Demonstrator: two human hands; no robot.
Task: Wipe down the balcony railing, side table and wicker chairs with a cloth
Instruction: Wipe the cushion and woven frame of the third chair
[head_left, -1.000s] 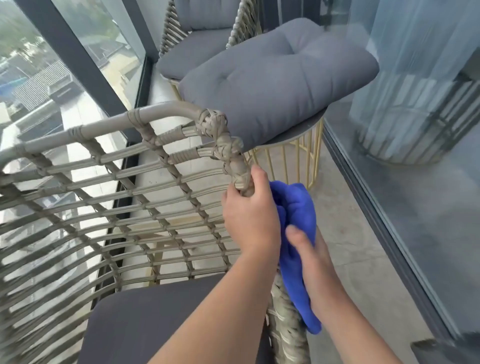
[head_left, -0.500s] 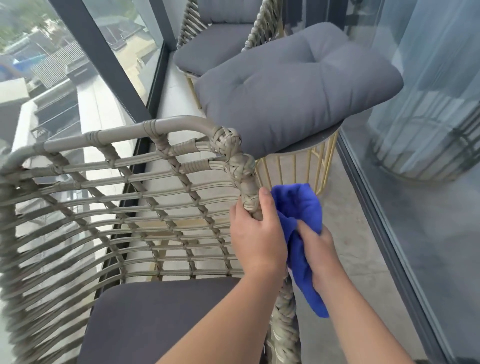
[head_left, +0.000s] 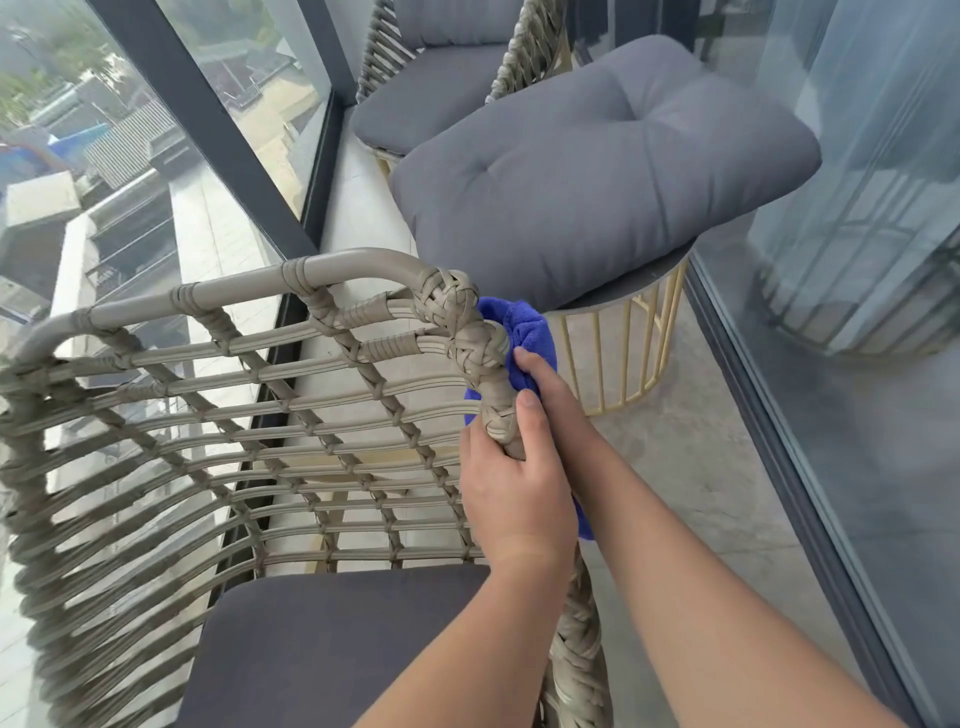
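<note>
Starting at the fingers: our left hand (head_left: 514, 488), centre of the frame, has its fingers (head_left: 529, 410) curled tight round the woven post of the grey-beige wicker chair (head_left: 234, 395), thumb up the near side, just steadying it. Our right hand (head_left: 540, 384) sits right behind that post with its fingers clamped on the bright blue microfibre cloth (head_left: 524, 327), which is bunched against the back of the knotted corner where the top rail bends down; a tail of cloth hangs below, behind the left wrist.

So we reckon we're mid-way through the chair step, working on this corner joint. The knot is lumpy with lots of crevices, so the next move probably wants the cloth pushed into the weave and dragged along the top rail toward the left of the frame, or down the post, with the left hand shifting out of the way first.

Further out: the chair's dark grey seat pad (head_left: 322, 639) is at the bottom. A loose grey tufted cushion (head_left: 597, 171) is piled on the round side table with gold wire legs (head_left: 623, 353) right of centre, so that surface can't be wiped until the cushion moves. A second wicker chair (head_left: 441, 78) is at the top, and the glass balcony railing (head_left: 171, 88) runs down the upper left.
</note>
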